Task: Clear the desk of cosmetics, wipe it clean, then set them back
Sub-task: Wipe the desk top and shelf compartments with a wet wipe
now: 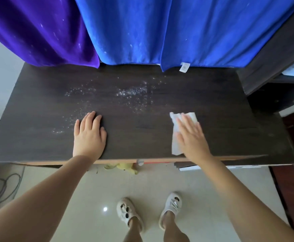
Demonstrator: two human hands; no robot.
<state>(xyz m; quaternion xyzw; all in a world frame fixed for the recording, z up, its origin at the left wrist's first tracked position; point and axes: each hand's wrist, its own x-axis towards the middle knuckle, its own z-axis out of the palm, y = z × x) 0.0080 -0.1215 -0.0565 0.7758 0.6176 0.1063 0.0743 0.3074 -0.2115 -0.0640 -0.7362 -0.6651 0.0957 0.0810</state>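
Note:
The dark wooden desk (221, 105) carries no cosmetics. White specks and glitter-like dust (132, 92) are scattered over its middle and left part. My left hand (89, 135) lies flat, palm down, near the front edge, fingers together, holding nothing. My right hand (190, 137) presses flat on a white wipe (175, 145) on the right half of the desk. The wipe sticks out beyond my fingertips and along the left side of my hand.
A purple cloth (38, 30) and a blue cloth (177, 28) hang behind the desk's far edge. Dark shelving (273, 67) stands at the right. Below the front edge lie a yellow item (123, 167) and papers (188, 167). Cables (1, 186) lie on the tiled floor, left.

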